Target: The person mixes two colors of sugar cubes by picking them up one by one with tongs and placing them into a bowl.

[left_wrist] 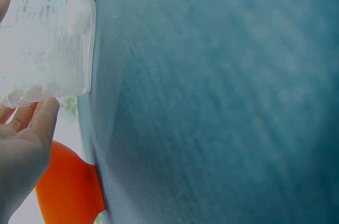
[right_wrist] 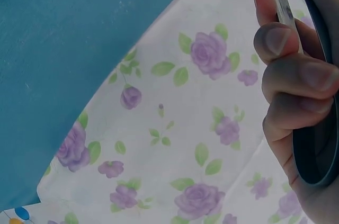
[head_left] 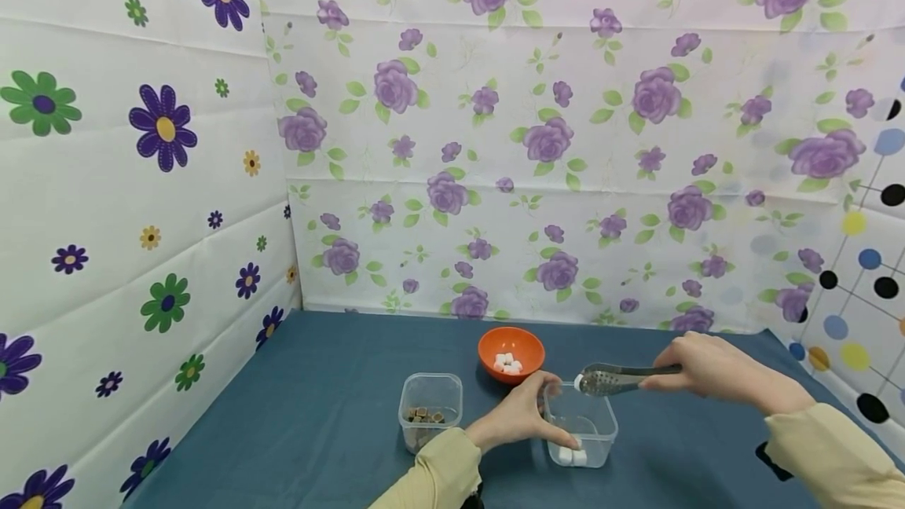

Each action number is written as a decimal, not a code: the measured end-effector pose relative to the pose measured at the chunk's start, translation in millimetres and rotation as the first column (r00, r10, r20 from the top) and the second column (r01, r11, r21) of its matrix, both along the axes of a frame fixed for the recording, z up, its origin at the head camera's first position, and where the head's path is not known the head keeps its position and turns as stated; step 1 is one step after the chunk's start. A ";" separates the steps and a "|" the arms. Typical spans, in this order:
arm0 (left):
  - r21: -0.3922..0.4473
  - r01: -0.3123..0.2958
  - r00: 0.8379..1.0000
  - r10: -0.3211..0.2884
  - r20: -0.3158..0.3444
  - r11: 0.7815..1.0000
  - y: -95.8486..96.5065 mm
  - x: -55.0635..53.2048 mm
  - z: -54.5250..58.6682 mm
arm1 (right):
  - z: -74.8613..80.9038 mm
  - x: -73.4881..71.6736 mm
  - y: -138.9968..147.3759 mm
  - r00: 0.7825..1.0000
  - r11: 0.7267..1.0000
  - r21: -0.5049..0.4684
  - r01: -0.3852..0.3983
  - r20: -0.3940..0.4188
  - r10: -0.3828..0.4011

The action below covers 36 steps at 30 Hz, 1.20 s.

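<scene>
My left hand (head_left: pixel 519 419) grips a clear plastic container (head_left: pixel 603 452), thumb and fingers spread across its rim. Several white marshmallow-like pieces (head_left: pixel 571 456) lie at the container's near end. In my right hand (head_left: pixel 707 369) is a pair of metal tongs (head_left: pixel 613 379) with dark handles, reaching left over the container's far rim. A white piece (head_left: pixel 578 382) shows at the tongs' tips. In the right wrist view, fingers (right_wrist: pixel 299 75) curl round the tongs (right_wrist: pixel 313 173). The left wrist view shows the container (left_wrist: pixel 50 38) from the side, fingertips against its wall.
Behind my left hand stands an orange bowl (head_left: pixel 492 340) with several white pieces in it. To the left, another clear container (head_left: pixel 432 382) holds small brown pieces (head_left: pixel 424 415). A blue cloth (head_left: pixel 318 415) covers the table, with patterned sheets behind and at the sides.
</scene>
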<state>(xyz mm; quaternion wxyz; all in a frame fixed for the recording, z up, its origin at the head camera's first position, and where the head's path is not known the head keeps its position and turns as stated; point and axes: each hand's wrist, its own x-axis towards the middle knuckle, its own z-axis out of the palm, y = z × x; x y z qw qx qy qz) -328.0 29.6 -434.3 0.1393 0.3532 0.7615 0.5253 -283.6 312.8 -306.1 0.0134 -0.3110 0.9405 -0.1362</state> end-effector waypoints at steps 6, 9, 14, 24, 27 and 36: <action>0.002 -0.004 1.000 0.004 -0.001 1.000 0.1 -0.8 -1.0 | 4.8 -5.5 3.3 0.999 1.000 0.008 0.019 -0.051 -0.019; 0.000 -0.007 1.000 0.007 0.001 1.000 0.2 -0.7 -0.7 | 7.6 -10.5 2.3 0.997 1.000 0.014 0.017 -0.071 -0.015; -0.002 -0.001 1.000 0.001 0.002 1.000 0.5 -0.7 -0.2 | 10.4 -19.2 -1.6 0.995 0.999 0.025 0.043 -0.093 -0.041; -0.014 -0.013 1.000 0.013 0.002 1.000 1.0 -0.2 1.4 | 10.0 -41.9 -13.7 0.989 0.994 0.055 0.095 -0.117 -0.088; -0.015 -0.012 1.000 0.012 0.008 1.000 1.0 -0.1 1.3 | 8.4 -50.1 -19.7 0.990 0.996 0.058 0.065 -0.133 -0.057; -0.009 -0.006 1.000 0.006 0.026 1.000 0.6 -0.5 1.4 | 4.5 -66.9 -40.3 0.987 0.996 0.074 0.058 -0.156 -0.046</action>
